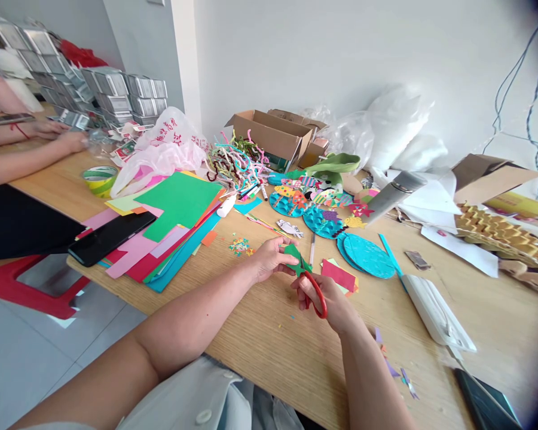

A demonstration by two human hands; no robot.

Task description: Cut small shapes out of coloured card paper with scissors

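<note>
My left hand (270, 258) pinches a small piece of green paper (296, 258) just above the wooden table (273, 334). My right hand (329, 301) grips red-handled scissors (314, 291), fingers through the loops, and the blades meet the green paper. Both hands are closed, near the table's front edge.
A stack of coloured paper sheets (174, 221) and a black phone (110, 237) lie at the left. Teal paper discs with fish cut-outs (323, 215), pipe cleaners (233, 164), cardboard boxes (273, 134), a white power strip (437, 310) and paper scraps (241, 246) surround my hands. Another person's arms (31, 152) rest at the far left.
</note>
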